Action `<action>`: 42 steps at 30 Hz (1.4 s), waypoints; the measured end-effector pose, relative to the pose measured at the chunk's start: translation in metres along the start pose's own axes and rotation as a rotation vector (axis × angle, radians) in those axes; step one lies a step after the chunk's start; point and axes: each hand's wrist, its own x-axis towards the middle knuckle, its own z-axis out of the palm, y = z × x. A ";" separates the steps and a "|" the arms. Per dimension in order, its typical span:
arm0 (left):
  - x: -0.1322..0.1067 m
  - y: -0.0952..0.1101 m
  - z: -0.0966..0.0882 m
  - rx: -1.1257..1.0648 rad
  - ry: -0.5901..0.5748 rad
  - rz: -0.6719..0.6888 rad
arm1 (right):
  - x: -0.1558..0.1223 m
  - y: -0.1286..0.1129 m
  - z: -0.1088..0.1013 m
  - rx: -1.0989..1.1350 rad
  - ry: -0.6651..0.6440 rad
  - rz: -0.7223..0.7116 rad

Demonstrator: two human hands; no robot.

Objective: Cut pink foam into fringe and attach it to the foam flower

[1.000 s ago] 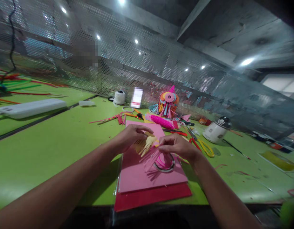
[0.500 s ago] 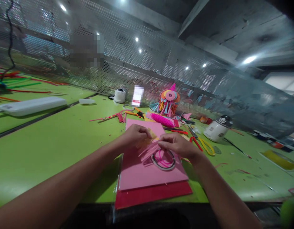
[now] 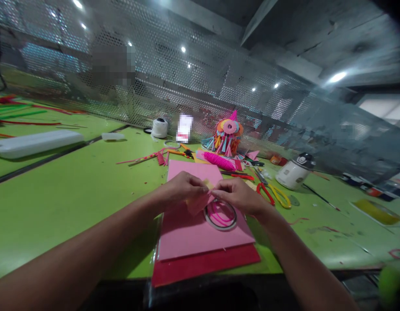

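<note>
Both hands meet above a stack of paper, a pink sheet (image 3: 187, 242) over a red sheet (image 3: 203, 271). My left hand (image 3: 182, 189) is closed on a small piece of pink fringed paper (image 3: 196, 206), whose loose part hangs below the fingers. With thumb and fingers pinched, my right hand (image 3: 235, 193) grips the same paper at its upper right end. A bit of yellowish paper (image 3: 206, 183) shows behind the fingertips. Just below my right hand, a tape roll (image 3: 216, 225) lies flat on the pink sheet, with bright pink loops inside its ring.
Behind the sheets lie a bright pink yarn bundle (image 3: 219, 161), red-and-yellow-handled scissors (image 3: 280, 198) and a colourful tasselled paper ornament (image 3: 229, 134). A white kettle-like container (image 3: 293, 172) stands right, a white thread spool (image 3: 159, 128) back left. Perforated metal panel (image 3: 161, 82) bounds the green table.
The fringed paper's strips, spread out before, now hang closer together under my left hand. My hands have drawn nearer each other. The whole view has shifted slightly.
</note>
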 end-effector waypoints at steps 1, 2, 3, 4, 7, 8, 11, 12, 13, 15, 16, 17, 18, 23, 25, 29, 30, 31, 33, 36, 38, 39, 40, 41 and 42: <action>0.000 0.000 0.000 0.002 -0.002 -0.002 | 0.000 0.000 0.000 -0.001 -0.001 0.005; 0.000 0.001 0.000 0.007 -0.005 -0.003 | 0.000 -0.001 0.000 0.001 -0.001 0.010; 0.000 0.001 0.000 0.011 -0.006 -0.001 | 0.000 -0.001 0.000 0.003 -0.002 0.015; 0.000 0.001 0.000 0.014 -0.007 0.007 | 0.000 -0.001 0.000 0.003 -0.003 0.019; 0.001 0.001 0.000 0.011 -0.025 0.037 | 0.000 -0.001 0.000 0.000 -0.003 0.014; 0.001 0.001 0.000 0.007 -0.034 0.047 | 0.000 -0.001 0.000 0.000 -0.004 0.011; 0.001 0.000 0.000 0.002 -0.057 0.069 | 0.000 0.002 0.000 0.020 -0.010 0.002; 0.001 0.000 0.000 0.005 -0.059 0.080 | 0.000 0.003 0.001 0.028 -0.011 -0.001; 0.002 0.000 0.001 0.009 -0.056 0.092 | 0.000 0.004 0.001 0.035 -0.008 -0.004; 0.002 -0.001 0.001 0.024 -0.037 0.114 | 0.000 0.004 0.001 0.060 0.001 -0.004; 0.002 -0.001 0.002 0.034 -0.022 0.121 | -0.001 0.003 0.001 0.083 0.009 -0.001; 0.002 -0.001 0.002 0.044 -0.004 0.122 | -0.001 0.002 0.000 0.107 0.020 0.003; 0.002 -0.002 0.002 0.051 0.013 0.119 | -0.002 0.000 0.000 0.129 0.040 0.006; 0.002 0.000 0.002 0.103 0.080 0.111 | -0.005 -0.007 0.000 0.142 0.313 -0.007; 0.002 0.002 0.002 0.148 0.112 0.126 | -0.005 -0.008 0.003 0.127 0.385 -0.031; 0.002 0.005 0.003 0.184 0.142 0.160 | -0.003 -0.009 0.008 0.112 0.328 -0.032; 0.002 0.005 0.003 0.175 0.142 0.162 | -0.003 -0.009 0.008 0.114 0.319 -0.020; 0.002 0.004 0.004 0.161 0.136 0.159 | -0.002 -0.008 0.008 0.118 0.321 -0.010; 0.002 0.002 0.005 0.119 0.126 0.142 | -0.001 -0.006 0.006 0.139 0.330 -0.003; 0.004 -0.004 0.005 0.026 0.107 0.107 | -0.001 -0.001 0.002 0.240 0.338 0.001; 0.006 -0.007 0.004 -0.010 0.115 0.077 | -0.001 0.000 0.001 0.343 0.360 0.027; 0.007 -0.008 0.003 -0.001 0.134 0.068 | -0.001 0.000 0.001 0.385 0.383 0.039; 0.007 -0.008 0.003 0.031 0.166 0.071 | -0.001 0.000 0.003 0.411 0.400 0.048; 0.008 -0.008 0.003 0.080 0.203 0.086 | -0.001 -0.001 0.005 0.420 0.409 0.057; 0.008 -0.008 0.003 0.139 0.233 0.109 | -0.001 -0.002 0.007 0.413 0.409 0.065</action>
